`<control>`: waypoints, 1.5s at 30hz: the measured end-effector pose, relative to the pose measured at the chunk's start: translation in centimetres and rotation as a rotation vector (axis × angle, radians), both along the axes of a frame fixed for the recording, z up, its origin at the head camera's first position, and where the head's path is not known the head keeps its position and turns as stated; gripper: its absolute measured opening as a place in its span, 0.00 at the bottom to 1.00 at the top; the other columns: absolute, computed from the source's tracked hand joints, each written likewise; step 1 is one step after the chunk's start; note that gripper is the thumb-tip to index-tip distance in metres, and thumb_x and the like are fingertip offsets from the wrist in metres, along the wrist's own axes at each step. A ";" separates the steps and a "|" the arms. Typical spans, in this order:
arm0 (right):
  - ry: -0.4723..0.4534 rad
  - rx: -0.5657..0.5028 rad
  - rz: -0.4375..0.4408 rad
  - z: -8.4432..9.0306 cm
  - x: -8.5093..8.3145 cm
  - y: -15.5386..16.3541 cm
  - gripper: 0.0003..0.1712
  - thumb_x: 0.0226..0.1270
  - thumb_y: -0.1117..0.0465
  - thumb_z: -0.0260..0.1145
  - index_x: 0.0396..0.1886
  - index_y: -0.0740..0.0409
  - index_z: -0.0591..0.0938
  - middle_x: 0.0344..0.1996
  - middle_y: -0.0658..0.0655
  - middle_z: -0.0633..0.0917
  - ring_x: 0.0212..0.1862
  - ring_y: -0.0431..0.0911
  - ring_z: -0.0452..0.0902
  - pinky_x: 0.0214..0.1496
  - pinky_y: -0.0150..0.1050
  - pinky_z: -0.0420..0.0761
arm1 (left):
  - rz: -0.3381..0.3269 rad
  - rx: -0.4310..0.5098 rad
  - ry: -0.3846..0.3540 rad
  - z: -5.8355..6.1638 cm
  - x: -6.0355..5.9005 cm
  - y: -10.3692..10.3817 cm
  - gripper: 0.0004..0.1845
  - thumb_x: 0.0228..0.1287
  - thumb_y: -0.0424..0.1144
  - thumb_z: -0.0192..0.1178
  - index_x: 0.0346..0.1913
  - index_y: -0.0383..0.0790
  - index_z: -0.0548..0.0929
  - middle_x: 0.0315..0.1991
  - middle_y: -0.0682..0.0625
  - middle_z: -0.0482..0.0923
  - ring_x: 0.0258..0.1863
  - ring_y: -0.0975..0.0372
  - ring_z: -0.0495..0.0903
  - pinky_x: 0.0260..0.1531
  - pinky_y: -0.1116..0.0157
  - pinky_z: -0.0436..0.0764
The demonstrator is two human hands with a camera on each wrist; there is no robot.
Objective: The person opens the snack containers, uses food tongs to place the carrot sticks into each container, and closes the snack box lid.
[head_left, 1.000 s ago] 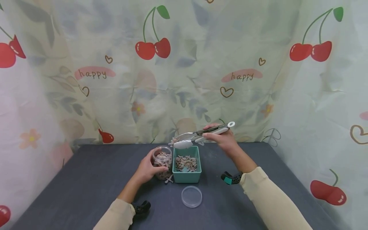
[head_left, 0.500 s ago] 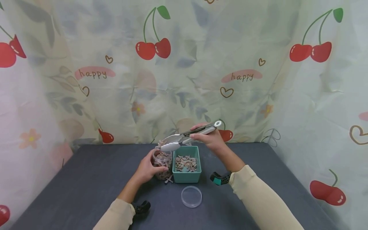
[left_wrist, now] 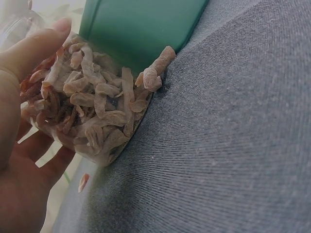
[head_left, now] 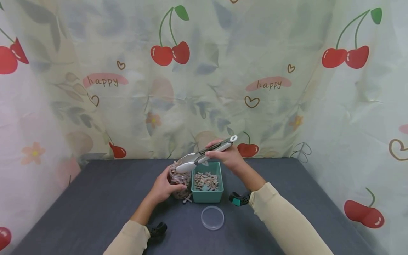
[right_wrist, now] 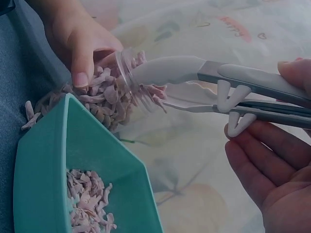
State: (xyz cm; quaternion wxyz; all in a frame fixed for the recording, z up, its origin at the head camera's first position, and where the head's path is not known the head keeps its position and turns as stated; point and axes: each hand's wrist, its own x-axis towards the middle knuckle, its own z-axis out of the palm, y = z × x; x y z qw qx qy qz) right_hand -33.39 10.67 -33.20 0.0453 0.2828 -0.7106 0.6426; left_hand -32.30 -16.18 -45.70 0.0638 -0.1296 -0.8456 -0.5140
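Observation:
A clear jar full of dried, pinkish-brown twisted strips stands on the dark table. My left hand holds it from the left, thumb across the front and fingers behind. White-tipped kitchen tongs are in my right hand, slanting down to the left. Their tips are at the jar's mouth, partly inside, with strips around and between them in the right wrist view. Right beside the jar sits a teal box with a layer of the same strips on its bottom.
A round clear lid lies on the table in front of the box. A few loose strips rest at the jar's foot, and another small piece lies on its far side. A patterned curtain hangs behind the table.
The tongs, carrying strips, have moved left from above the teal box and lowered to the jar's mouth. The left hand and the jar have stayed in place.

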 end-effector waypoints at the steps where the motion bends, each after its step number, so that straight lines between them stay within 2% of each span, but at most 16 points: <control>1: -0.004 0.002 -0.004 0.0 0.0 0.0 0.15 0.56 0.71 0.73 0.43 0.71 0.83 0.36 0.58 0.85 0.34 0.44 0.80 0.39 0.38 0.80 | -0.001 0.001 -0.001 0.0 0.0 0.0 0.49 0.45 0.47 0.79 0.70 0.42 0.64 0.55 0.44 0.75 0.50 0.54 0.75 0.48 0.54 0.74; 11: -0.023 0.010 0.003 0.2 0.1 0.2 0.15 0.56 0.70 0.72 0.44 0.68 0.83 0.33 0.56 0.85 0.33 0.44 0.80 0.40 0.38 0.80 | -0.005 -0.004 -0.001 0.1 0.1 0.0 0.49 0.46 0.47 0.79 0.70 0.42 0.64 0.53 0.46 0.76 0.47 0.56 0.75 0.44 0.57 0.75; 17: -0.051 -0.007 -0.020 0.3 0.3 0.7 0.15 0.58 0.68 0.72 0.45 0.68 0.83 0.32 0.55 0.86 0.32 0.44 0.79 0.40 0.38 0.79 | -0.028 0.040 -0.001 0.1 0.2 0.1 0.49 0.46 0.44 0.79 0.71 0.43 0.63 0.57 0.44 0.74 0.51 0.54 0.76 0.47 0.54 0.76; 24: -0.075 -0.057 -0.019 0.6 0.4 1.3 0.14 0.59 0.68 0.71 0.45 0.66 0.83 0.35 0.57 0.86 0.35 0.45 0.82 0.43 0.40 0.80 | -0.025 0.037 -0.007 0.1 0.2 0.1 0.50 0.46 0.44 0.78 0.72 0.43 0.62 0.57 0.44 0.74 0.52 0.54 0.76 0.48 0.54 0.76; 32: -0.036 -0.114 -0.027 0.9 0.4 2.4 0.16 0.60 0.71 0.69 0.48 0.73 0.80 0.41 0.63 0.83 0.38 0.45 0.84 0.44 0.41 0.81 | -0.019 0.022 -0.008 0.1 0.2 0.1 0.49 0.46 0.44 0.79 0.71 0.46 0.63 0.58 0.43 0.73 0.54 0.54 0.75 0.50 0.54 0.75; 39: -0.052 -0.149 -0.067 0.9 0.4 3.6 0.19 0.60 0.72 0.68 0.50 0.78 0.77 0.33 0.51 0.86 0.36 0.41 0.84 0.44 0.39 0.81 | -0.016 0.017 -0.002 0.0 0.0 0.1 0.49 0.45 0.44 0.79 0.71 0.47 0.64 0.56 0.43 0.74 0.53 0.54 0.75 0.49 0.54 0.75; 45: -0.056 -0.163 -0.086 0.7 0.4 4.8 0.21 0.60 0.73 0.68 0.51 0.79 0.76 0.35 0.53 0.86 0.37 0.42 0.84 0.44 0.39 0.81 | -0.008 0.011 0.003 0.0 0.0 0.2 0.49 0.44 0.45 0.79 0.71 0.48 0.65 0.56 0.43 0.74 0.52 0.54 0.75 0.49 0.54 0.75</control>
